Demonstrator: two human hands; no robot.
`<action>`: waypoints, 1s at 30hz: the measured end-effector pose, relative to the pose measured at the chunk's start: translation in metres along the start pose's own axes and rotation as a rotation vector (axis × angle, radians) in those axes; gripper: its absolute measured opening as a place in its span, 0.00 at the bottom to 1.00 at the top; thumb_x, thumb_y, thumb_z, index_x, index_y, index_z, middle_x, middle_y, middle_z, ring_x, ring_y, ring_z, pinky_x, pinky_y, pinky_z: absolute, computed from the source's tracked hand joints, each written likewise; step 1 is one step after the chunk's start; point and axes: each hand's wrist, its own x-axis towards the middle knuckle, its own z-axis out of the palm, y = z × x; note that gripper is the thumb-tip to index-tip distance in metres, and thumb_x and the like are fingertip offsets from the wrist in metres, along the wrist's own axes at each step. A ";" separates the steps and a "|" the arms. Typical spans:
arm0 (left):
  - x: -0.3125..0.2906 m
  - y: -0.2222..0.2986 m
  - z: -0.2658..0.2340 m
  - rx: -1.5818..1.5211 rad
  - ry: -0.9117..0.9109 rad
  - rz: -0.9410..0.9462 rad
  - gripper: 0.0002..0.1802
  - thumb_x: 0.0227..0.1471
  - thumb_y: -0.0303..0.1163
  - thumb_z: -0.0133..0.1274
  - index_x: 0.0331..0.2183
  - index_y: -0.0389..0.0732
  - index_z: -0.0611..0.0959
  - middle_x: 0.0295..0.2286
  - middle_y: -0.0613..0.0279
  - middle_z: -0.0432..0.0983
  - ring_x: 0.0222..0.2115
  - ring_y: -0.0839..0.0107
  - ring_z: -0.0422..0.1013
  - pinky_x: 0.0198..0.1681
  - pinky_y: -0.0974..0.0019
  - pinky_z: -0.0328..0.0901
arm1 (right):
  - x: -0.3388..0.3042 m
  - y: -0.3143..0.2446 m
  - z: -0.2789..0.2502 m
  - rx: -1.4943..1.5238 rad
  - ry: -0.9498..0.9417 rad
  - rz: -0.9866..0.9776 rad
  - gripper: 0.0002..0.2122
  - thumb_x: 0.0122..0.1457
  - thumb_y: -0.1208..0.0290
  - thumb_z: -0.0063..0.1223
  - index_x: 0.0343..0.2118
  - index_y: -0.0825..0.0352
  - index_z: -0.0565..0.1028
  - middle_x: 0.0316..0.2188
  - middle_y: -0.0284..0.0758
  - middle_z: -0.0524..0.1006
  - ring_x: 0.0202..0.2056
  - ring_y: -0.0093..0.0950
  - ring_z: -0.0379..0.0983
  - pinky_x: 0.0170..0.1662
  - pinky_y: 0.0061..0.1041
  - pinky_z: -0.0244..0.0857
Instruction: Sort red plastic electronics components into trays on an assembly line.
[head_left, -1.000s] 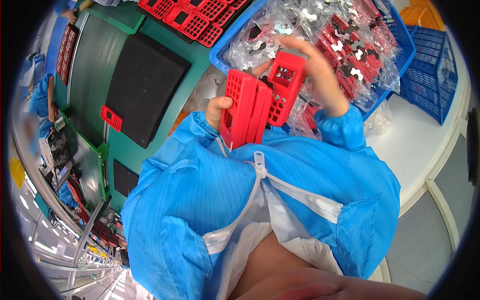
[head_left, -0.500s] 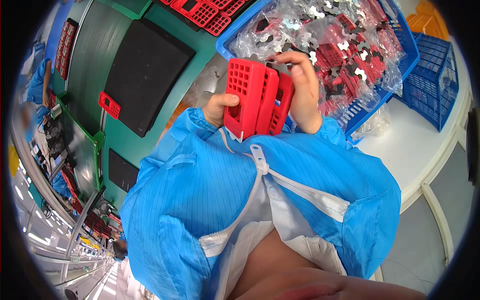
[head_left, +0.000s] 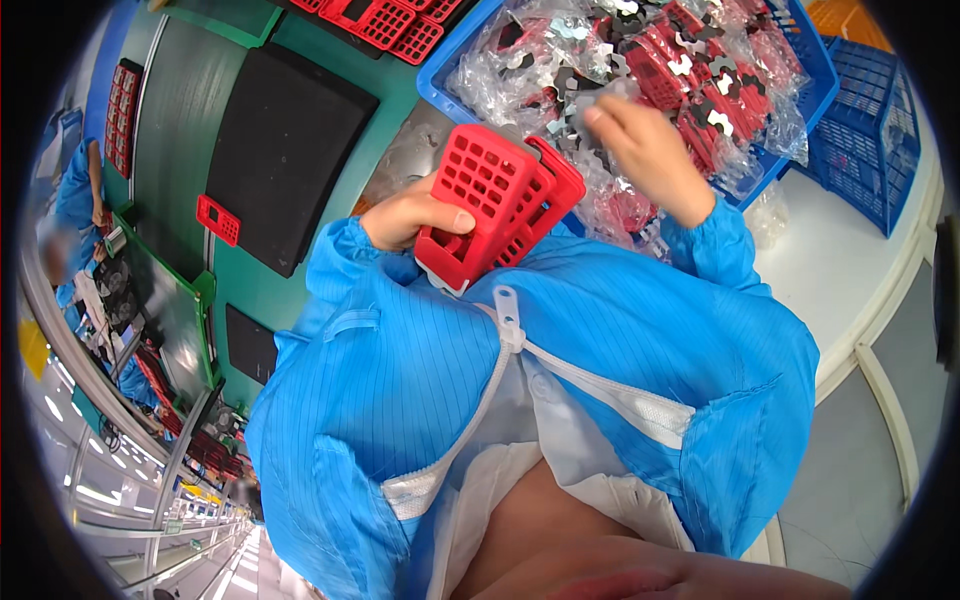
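- The step in hand looks like handling loose red frames (head_left: 485, 180): a fanned stack, at least three by the look of it, is held tilted before the jacket (head_left: 400, 380), near the blue crate (head_left: 455, 45).
- The left hand (head_left: 405, 215) has its fingers clamped on the stack, the thumb pressed across the front frame; the fingers behind are hidden.
- The right hand (head_left: 650, 150) is apart from the stack, over the crate's near side. Its fingers are bent and blurred; something pale and clear shows by their tips, but I cannot tell whether they grip it.
- The next move would seem to call for a steady left grip, as the fanned frames could slip, and for right fingers kept free of the crumpled plastic.
- The crate is heaped with bagged red parts (head_left: 655, 80), with black and white pieces among them.
- The green worktop (head_left: 395, 110) bears a black mat (head_left: 285, 150); a single frame (head_left: 218, 221) lies at the mat's left edge, and more red frames (head_left: 400, 25) lie at the top.
- A white surface (head_left: 830, 270) is on the right, beside a second blue crate (head_left: 860, 145) and an orange crate (head_left: 850, 22).
- At far left, a co-worker's blue sleeve (head_left: 75, 195) shows beside the line.
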 end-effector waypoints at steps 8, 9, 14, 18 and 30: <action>0.005 0.014 0.026 0.522 -0.031 0.007 0.50 0.35 0.26 0.57 0.60 0.46 0.52 0.52 0.57 0.61 0.52 0.67 0.60 0.53 0.66 0.56 | -0.003 -0.029 0.011 -0.174 -0.257 -0.331 0.05 0.56 0.71 0.42 0.28 0.67 0.65 0.22 0.46 0.70 0.25 0.47 0.67 0.26 0.39 0.60; 0.007 0.013 0.028 0.523 -0.030 0.006 0.50 0.35 0.26 0.57 0.60 0.46 0.52 0.52 0.57 0.61 0.52 0.67 0.60 0.53 0.66 0.56 | -0.004 -0.026 0.013 -0.172 -0.257 -0.332 0.05 0.56 0.71 0.42 0.28 0.67 0.65 0.22 0.46 0.70 0.25 0.47 0.67 0.26 0.39 0.60; 0.007 0.006 0.021 0.549 -0.061 0.191 0.54 0.31 0.18 0.49 0.61 0.50 0.48 0.56 0.62 0.54 0.55 0.67 0.55 0.55 0.66 0.54 | -0.002 -0.012 0.009 0.489 -0.098 -0.079 0.06 0.59 0.71 0.44 0.30 0.67 0.65 0.21 0.43 0.70 0.22 0.37 0.69 0.25 0.32 0.61; 0.004 0.002 0.017 0.581 -0.039 0.273 0.53 0.32 0.16 0.48 0.61 0.49 0.49 0.56 0.61 0.54 0.55 0.69 0.54 0.55 0.66 0.54 | 0.018 -0.004 -0.014 -0.186 0.136 -0.132 0.11 0.60 0.64 0.44 0.29 0.68 0.68 0.18 0.37 0.67 0.20 0.29 0.65 0.25 0.30 0.59; -0.002 0.004 0.019 0.242 0.196 -0.019 0.39 0.37 0.23 0.55 0.55 0.39 0.62 0.47 0.60 0.66 0.48 0.71 0.62 0.52 0.66 0.57 | 0.015 0.002 -0.010 0.528 -0.082 -0.013 0.15 0.60 0.64 0.42 0.24 0.72 0.69 0.14 0.36 0.63 0.20 0.19 0.59 0.24 0.24 0.57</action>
